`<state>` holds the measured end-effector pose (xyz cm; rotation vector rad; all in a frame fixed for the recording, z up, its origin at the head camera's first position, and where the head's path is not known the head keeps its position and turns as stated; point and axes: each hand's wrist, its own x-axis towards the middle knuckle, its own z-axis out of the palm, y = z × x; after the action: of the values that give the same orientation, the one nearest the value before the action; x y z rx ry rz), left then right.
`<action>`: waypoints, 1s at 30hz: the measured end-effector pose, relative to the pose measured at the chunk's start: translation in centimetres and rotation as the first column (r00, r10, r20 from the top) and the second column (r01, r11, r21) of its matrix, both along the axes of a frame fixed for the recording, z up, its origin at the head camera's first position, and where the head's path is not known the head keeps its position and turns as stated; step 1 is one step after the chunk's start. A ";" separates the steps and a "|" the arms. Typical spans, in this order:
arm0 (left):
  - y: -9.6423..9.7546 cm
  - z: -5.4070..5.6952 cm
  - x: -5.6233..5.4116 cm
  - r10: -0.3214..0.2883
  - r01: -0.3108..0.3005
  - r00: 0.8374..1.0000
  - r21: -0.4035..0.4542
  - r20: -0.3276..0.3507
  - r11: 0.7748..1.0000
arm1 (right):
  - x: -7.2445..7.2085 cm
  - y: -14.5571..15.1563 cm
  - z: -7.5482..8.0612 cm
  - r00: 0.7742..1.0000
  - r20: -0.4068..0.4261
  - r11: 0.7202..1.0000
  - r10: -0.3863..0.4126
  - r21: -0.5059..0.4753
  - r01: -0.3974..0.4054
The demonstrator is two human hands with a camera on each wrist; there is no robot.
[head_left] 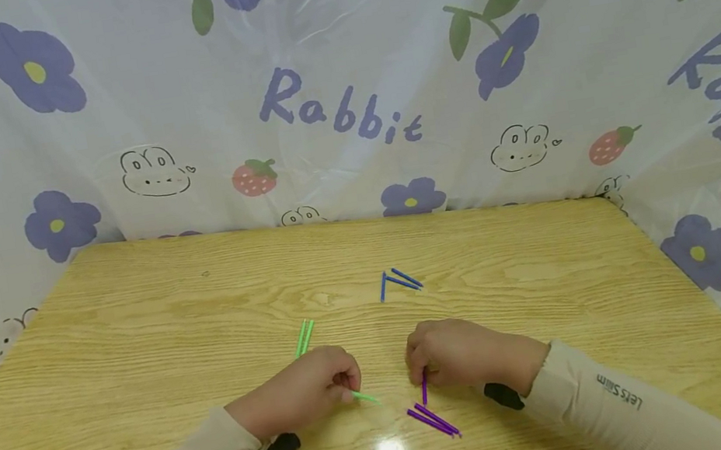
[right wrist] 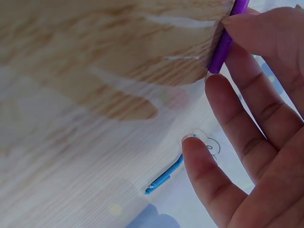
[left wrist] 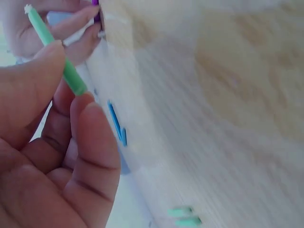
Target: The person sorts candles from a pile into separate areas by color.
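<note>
My left hand pinches a thin green candle between thumb and fingers; its pale wick end shows in the left wrist view. Opposite it, my right hand pinches a purple candle by thumb and fingertips, its lower end pointing toward the near edge. Just below that hand, two more purple candles lie close together on the table. Two green candles lie side by side beyond the left hand, partly hidden by it.
Farther back on the wooden table lie three blue candles, one at an angle to the others. A white printed curtain hangs behind the table and along its sides. Light glares off the tabletop near the front.
</note>
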<state>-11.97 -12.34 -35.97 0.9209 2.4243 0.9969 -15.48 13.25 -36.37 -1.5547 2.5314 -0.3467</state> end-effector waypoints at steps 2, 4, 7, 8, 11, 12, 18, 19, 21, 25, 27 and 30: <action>-0.4 0.1 -0.1 0.036 -0.036 0.999 0.012 0.010 0.999 | 0.0 0.0 0.0 1.000 -0.002 1.000 0.004 -0.003 -0.004; -0.8 0.2 -0.3 0.068 -0.068 0.998 0.018 0.013 0.998 | 0.0 0.0 0.0 1.000 0.004 1.000 -0.001 0.003 0.001; -1.3 0.3 -0.5 0.121 -0.121 0.993 0.021 0.009 0.992 | 0.0 0.0 -0.1 1.000 0.004 1.000 -0.007 0.006 0.007; -1.5 0.3 -0.6 0.136 -0.136 0.991 0.017 -0.003 0.991 | 0.0 0.0 -0.2 1.000 0.004 1.000 -0.010 0.008 0.010; -2.0 0.2 -1.0 0.176 -0.175 0.984 0.023 -0.026 0.984 | 0.0 0.0 -0.3 1.000 0.001 1.000 -0.011 0.002 0.011; -2.1 0.2 -1.1 0.189 -0.188 0.981 0.025 -0.039 0.982 | 0.0 0.0 -0.3 1.000 0.000 1.000 -0.011 -0.001 0.011; -3.1 0.0 -1.7 0.259 -0.257 0.964 0.036 -0.056 0.966 | 0.0 0.0 -0.2 1.000 -0.024 0.999 0.019 -0.035 -0.020; -3.2 -0.1 -1.8 0.270 -0.268 0.962 0.039 -0.048 0.963 | 0.0 0.0 -0.2 1.000 -0.021 0.999 0.017 -0.034 -0.018; -3.6 -0.2 -2.0 0.287 -0.285 0.958 0.049 -0.029 0.957 | 0.0 0.0 -0.2 1.000 -0.018 0.999 0.015 -0.034 -0.016; -4.2 -0.3 -2.5 0.332 -0.332 0.943 0.058 0.014 0.941 | 0.0 0.0 -0.4 1.000 -0.016 0.999 0.015 -0.031 -0.016; -4.5 -0.3 -2.7 0.357 -0.358 0.933 0.062 0.037 0.931 | -0.1 0.0 -0.4 1.000 -0.022 0.999 0.021 -0.034 -0.022; -4.9 -0.3 -2.9 0.394 -0.397 0.917 0.064 0.064 0.915 | -0.1 0.0 -0.5 0.999 -0.030 0.999 0.028 -0.039 -0.029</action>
<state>-14.87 -17.23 -36.27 0.4210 2.6023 1.2386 -15.58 13.23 -36.83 -1.6198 2.5367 -0.3750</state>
